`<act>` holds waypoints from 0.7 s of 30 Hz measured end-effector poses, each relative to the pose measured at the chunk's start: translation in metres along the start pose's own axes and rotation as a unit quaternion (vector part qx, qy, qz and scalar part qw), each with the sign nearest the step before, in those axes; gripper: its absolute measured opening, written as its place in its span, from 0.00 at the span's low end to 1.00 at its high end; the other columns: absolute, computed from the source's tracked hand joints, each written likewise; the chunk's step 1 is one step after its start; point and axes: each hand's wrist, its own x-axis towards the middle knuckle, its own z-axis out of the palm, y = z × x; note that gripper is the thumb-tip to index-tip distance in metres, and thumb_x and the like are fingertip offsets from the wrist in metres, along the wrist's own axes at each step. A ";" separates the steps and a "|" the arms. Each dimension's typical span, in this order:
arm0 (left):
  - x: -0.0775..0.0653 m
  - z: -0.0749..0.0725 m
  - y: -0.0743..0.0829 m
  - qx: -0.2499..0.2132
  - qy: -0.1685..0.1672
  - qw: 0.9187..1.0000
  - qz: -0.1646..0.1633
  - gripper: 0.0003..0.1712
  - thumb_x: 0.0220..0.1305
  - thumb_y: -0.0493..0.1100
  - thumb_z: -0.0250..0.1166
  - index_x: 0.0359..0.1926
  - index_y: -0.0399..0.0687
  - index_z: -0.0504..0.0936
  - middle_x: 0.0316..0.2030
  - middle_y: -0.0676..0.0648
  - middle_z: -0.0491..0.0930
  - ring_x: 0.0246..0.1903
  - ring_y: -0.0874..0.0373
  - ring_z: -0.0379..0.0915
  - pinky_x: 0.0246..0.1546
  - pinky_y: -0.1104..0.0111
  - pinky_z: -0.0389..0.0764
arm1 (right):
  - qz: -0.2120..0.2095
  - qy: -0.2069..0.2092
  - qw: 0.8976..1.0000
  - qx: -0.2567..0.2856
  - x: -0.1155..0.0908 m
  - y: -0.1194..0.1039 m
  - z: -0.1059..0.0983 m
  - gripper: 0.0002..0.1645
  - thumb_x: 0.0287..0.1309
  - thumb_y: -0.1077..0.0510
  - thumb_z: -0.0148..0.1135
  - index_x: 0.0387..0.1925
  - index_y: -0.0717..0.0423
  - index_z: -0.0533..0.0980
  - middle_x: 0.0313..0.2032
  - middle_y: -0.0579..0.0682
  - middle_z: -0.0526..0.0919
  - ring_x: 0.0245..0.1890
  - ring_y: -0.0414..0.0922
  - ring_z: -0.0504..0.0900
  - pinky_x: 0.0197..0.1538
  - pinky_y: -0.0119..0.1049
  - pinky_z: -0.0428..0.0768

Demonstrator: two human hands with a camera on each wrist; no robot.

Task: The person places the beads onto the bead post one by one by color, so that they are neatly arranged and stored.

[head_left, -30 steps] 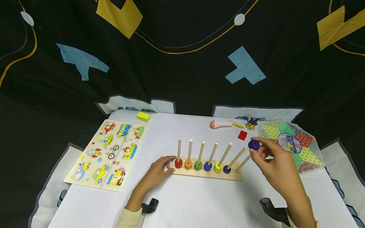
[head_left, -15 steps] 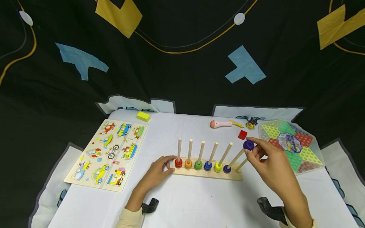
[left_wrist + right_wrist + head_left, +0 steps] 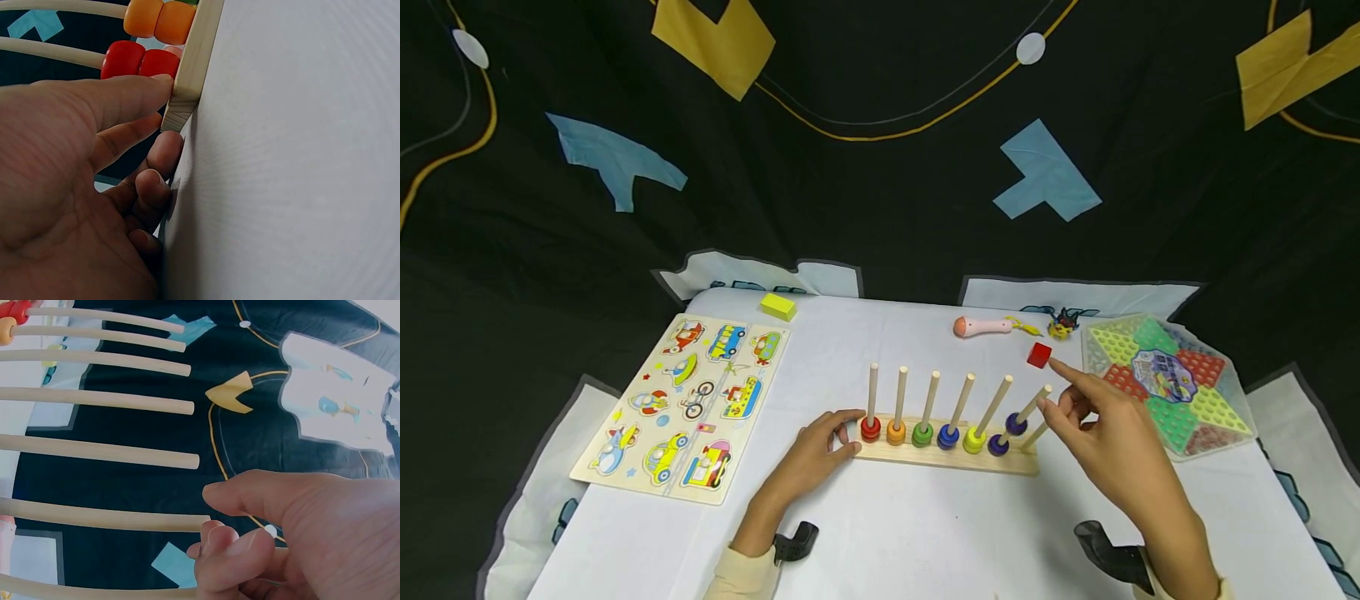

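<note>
A wooden stacker (image 3: pixel 917 455) with a row of upright pegs stands on the white table. Paired red rings (image 3: pixel 140 60) and orange rings (image 3: pixel 159 20) show in the left wrist view. My left hand (image 3: pixel 812 454) holds the stacker's left end between thumb and index finger. On the second peg from the right, a purple ring (image 3: pixel 1016 424) is partway down, above a lower purple ring (image 3: pixel 997 446). My right hand (image 3: pixel 1112 425) is by that peg's top, thumb and index finger apart, holding nothing. The rightmost peg (image 3: pixel 1034 437) bears no ring and is partly behind the fingers.
A picture puzzle board (image 3: pixel 692 408) lies at left, a yellow block (image 3: pixel 778 307) behind it. Toward the back right are a pink toy microphone (image 3: pixel 982 327), a red cube (image 3: pixel 1039 355) and a small figurine (image 3: pixel 1063 323). A clear hexagonal box (image 3: pixel 1172 387) of coloured pieces lies right.
My right hand moved left to the second peg from the right and let go of the purple ring, which now sits down that peg. The left hand stayed put.
</note>
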 end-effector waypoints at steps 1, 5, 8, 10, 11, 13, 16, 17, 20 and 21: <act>0.000 0.000 0.000 0.001 0.000 1.000 0.001 0.26 0.59 0.43 0.69 0.59 0.57 0.76 0.31 0.55 0.71 0.26 0.62 0.62 0.37 0.63 0.59 | 0.000 0.001 1.000 0.000 0.000 0.000 0.000 0.25 0.60 0.51 0.63 0.57 0.55 0.76 0.24 0.41 0.73 0.25 0.39 0.74 0.26 0.29 0.72; 0.000 0.000 0.000 0.004 0.003 1.000 0.008 0.26 0.59 0.43 0.68 0.59 0.56 0.76 0.30 0.56 0.71 0.26 0.62 0.62 0.37 0.63 0.59 | 0.000 0.002 1.000 -0.002 -0.001 0.001 0.001 0.24 0.60 0.50 0.63 0.56 0.54 0.76 0.24 0.40 0.73 0.25 0.38 0.74 0.25 0.29 0.71; 0.000 0.000 0.000 0.005 0.004 1.000 0.010 0.26 0.59 0.43 0.68 0.59 0.56 0.76 0.30 0.56 0.71 0.26 0.63 0.62 0.37 0.63 0.59 | 0.000 0.002 1.000 -0.004 -0.002 0.001 0.001 0.24 0.60 0.50 0.63 0.56 0.54 0.77 0.24 0.40 0.73 0.25 0.38 0.74 0.25 0.29 0.71; 0.000 0.000 0.000 0.007 0.002 1.000 0.010 0.26 0.59 0.43 0.68 0.59 0.57 0.76 0.30 0.56 0.71 0.26 0.63 0.62 0.37 0.63 0.59 | 0.000 0.003 1.000 -0.002 -0.003 0.002 0.001 0.23 0.60 0.49 0.63 0.56 0.53 0.77 0.24 0.39 0.73 0.25 0.38 0.74 0.26 0.30 0.71; 0.000 0.000 0.001 0.007 0.002 1.000 0.009 0.26 0.59 0.43 0.68 0.59 0.57 0.76 0.30 0.56 0.71 0.26 0.63 0.62 0.37 0.64 0.59 | 0.000 0.003 1.000 0.000 -0.003 0.002 0.000 0.23 0.60 0.49 0.63 0.56 0.52 0.77 0.24 0.39 0.73 0.25 0.38 0.74 0.26 0.30 0.71; 0.000 0.000 0.001 0.008 0.002 1.000 0.011 0.26 0.59 0.43 0.68 0.59 0.57 0.75 0.31 0.56 0.71 0.26 0.63 0.62 0.37 0.64 0.59 | 0.000 0.004 1.000 0.002 -0.003 0.003 0.000 0.23 0.60 0.49 0.62 0.56 0.51 0.77 0.24 0.39 0.73 0.25 0.38 0.74 0.26 0.30 0.71; 0.000 -0.001 0.001 0.006 0.003 1.000 0.018 0.26 0.59 0.42 0.68 0.59 0.56 0.75 0.30 0.55 0.71 0.26 0.63 0.62 0.36 0.64 0.59 | 0.001 0.003 1.000 0.003 -0.003 0.004 0.000 0.23 0.61 0.49 0.62 0.56 0.51 0.77 0.24 0.39 0.73 0.25 0.37 0.74 0.28 0.29 0.73; 0.000 -0.001 0.002 0.004 0.003 1.000 0.018 0.26 0.59 0.42 0.68 0.59 0.56 0.75 0.30 0.55 0.71 0.26 0.63 0.62 0.36 0.64 0.59 | 0.002 0.002 1.000 0.003 -0.003 0.004 0.000 0.23 0.61 0.49 0.61 0.56 0.51 0.77 0.24 0.39 0.73 0.25 0.37 0.73 0.29 0.28 0.74; -0.001 -0.001 0.002 0.002 0.003 1.000 0.020 0.27 0.59 0.42 0.68 0.60 0.56 0.75 0.30 0.56 0.70 0.26 0.62 0.62 0.36 0.63 0.58 | 0.006 -0.005 1.000 0.010 -0.004 0.005 -0.001 0.23 0.63 0.47 0.60 0.56 0.50 0.77 0.24 0.39 0.73 0.23 0.37 0.73 0.29 0.28 0.76; -0.001 -0.001 0.002 0.002 0.003 1.000 0.019 0.27 0.59 0.42 0.68 0.60 0.56 0.75 0.30 0.56 0.70 0.26 0.62 0.62 0.36 0.63 0.58 | 0.007 -0.007 1.000 0.015 -0.003 0.005 -0.001 0.22 0.63 0.47 0.59 0.56 0.50 0.77 0.25 0.40 0.73 0.22 0.37 0.73 0.29 0.28 0.76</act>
